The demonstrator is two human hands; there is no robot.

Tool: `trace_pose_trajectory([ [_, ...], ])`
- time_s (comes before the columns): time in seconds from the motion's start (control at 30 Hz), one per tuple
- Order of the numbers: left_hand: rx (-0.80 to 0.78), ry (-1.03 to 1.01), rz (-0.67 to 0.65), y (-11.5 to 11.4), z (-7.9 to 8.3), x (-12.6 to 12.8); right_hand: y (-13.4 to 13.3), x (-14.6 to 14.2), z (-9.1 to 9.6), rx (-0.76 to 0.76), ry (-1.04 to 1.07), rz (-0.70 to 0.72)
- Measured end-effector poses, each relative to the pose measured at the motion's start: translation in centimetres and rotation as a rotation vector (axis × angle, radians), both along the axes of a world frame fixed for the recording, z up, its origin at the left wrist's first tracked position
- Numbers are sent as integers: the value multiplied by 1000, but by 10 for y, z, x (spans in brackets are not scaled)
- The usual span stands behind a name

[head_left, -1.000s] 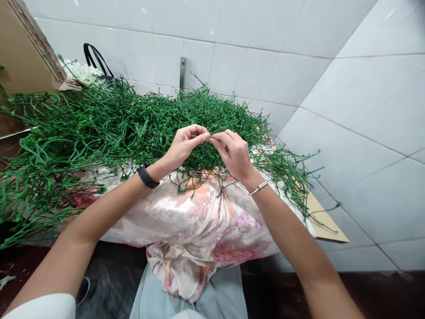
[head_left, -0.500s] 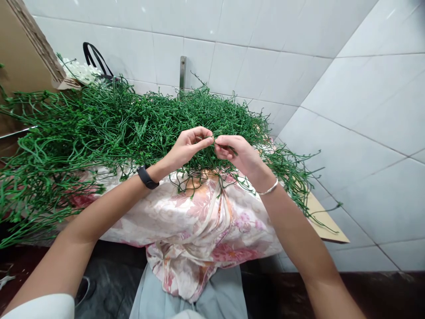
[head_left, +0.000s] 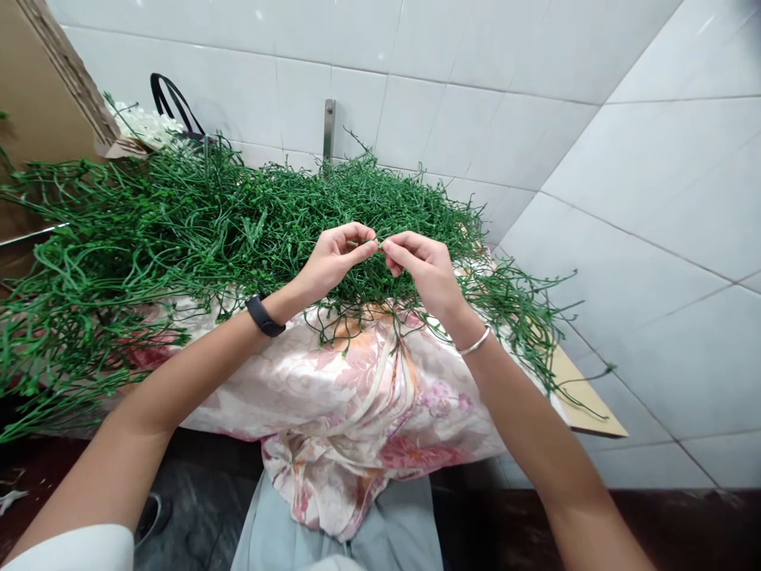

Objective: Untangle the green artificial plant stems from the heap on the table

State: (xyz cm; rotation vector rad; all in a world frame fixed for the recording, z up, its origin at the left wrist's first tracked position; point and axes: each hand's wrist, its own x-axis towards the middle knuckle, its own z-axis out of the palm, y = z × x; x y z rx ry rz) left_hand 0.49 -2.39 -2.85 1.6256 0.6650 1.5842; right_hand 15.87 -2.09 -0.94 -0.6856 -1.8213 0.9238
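A large heap of thin green artificial stems (head_left: 178, 238) lies across a flowered cloth (head_left: 333, 396) in front of me. My left hand (head_left: 333, 258) and my right hand (head_left: 425, 270) meet just above the heap's near edge. Both pinch the same small green stem piece (head_left: 378, 240) between thumb and fingertips, fingers curled. A black band circles my left wrist and a thin silver bangle my right.
White tiled walls (head_left: 624, 198) close in behind and to the right. A brown cardboard sheet (head_left: 579, 388) sticks out under the cloth at right. A cardboard box (head_left: 41, 103), white flowers (head_left: 143, 127) and a black bag handle (head_left: 172, 103) stand at back left.
Both hands stay pinched together over the heap. My right hand dipped and turned slightly, then rose back; the fingertips shifted a little on the stem.
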Motion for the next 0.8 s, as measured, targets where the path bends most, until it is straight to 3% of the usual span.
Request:
trace_pose_trajectory([
  [0.1,12,9,-4,0,0,1,7,0,-3,-251,106,157],
  [0.2,35,1,44,1,1,0,10,0,-4,-378,147,183],
  [0.37,-14,-79,136,4,4,-4,5,10,10,-187,-25,71],
  [0.5,-42,-117,169,7,3,-6,-1,25,26,-135,-476,252],
  [0.6,-77,-117,156,9,1,-8,-1,33,31,-92,-736,304],
  [0.8,-47,-67,186,9,0,-8,-2,37,36,83,-718,199],
])
